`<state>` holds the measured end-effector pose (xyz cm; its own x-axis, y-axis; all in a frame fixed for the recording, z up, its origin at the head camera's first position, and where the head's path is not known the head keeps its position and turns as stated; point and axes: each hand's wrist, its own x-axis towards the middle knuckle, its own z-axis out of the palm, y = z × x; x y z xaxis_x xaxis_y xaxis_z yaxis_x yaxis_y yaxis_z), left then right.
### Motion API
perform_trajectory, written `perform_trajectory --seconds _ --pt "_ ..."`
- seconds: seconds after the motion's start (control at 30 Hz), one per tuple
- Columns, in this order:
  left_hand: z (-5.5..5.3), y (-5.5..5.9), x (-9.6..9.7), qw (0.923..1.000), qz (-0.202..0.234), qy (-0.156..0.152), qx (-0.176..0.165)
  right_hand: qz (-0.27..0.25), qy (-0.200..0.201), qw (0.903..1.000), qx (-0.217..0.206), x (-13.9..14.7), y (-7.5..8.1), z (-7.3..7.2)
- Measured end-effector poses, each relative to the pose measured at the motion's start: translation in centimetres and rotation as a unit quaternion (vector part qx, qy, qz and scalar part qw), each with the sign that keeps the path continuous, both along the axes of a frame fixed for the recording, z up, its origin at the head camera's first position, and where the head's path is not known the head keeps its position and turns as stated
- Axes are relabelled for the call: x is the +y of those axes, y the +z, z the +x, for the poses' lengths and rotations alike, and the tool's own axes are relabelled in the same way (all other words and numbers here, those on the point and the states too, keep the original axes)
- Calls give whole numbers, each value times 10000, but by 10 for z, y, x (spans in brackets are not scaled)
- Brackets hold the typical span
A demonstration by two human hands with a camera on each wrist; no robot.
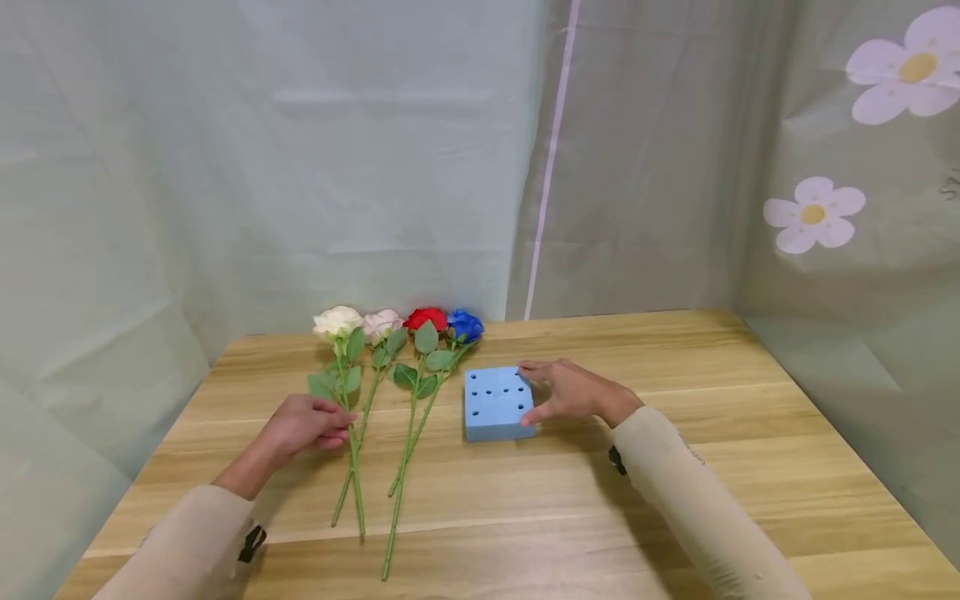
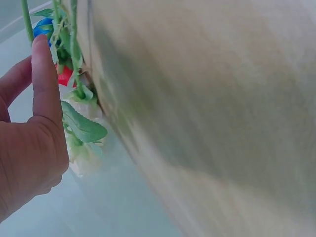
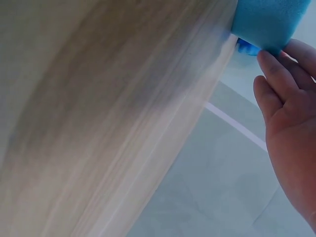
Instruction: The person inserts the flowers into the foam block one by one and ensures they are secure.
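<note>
While right hand [image 1: 573, 390] holds it, block [image 1: 498, 402] shows pale-blue, hole-dotted.

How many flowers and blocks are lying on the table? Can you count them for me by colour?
White flower: 1
Pale pink flower: 1
Red flower: 1
Blue flower: 1
Light blue block: 1
Total: 5 (4 flowers and 1 block)
</note>
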<state>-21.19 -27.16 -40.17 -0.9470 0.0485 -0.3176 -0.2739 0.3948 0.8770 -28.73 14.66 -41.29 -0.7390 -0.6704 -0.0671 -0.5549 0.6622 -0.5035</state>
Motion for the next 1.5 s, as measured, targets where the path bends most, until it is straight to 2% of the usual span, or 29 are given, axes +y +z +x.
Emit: perform_trajectory --seconds 0.53,0.9,1.5 --pt "2 14 4 9991 340 65 251 -140 -21 9999 -61 1 -3 1" --pt "-4 27 17 9976 326 23 618 -236 -67 9996 -143 4 -4 2" --pt "-8 44 26 9960 249 5 853 -192 54 9998 26 1 -3 2"
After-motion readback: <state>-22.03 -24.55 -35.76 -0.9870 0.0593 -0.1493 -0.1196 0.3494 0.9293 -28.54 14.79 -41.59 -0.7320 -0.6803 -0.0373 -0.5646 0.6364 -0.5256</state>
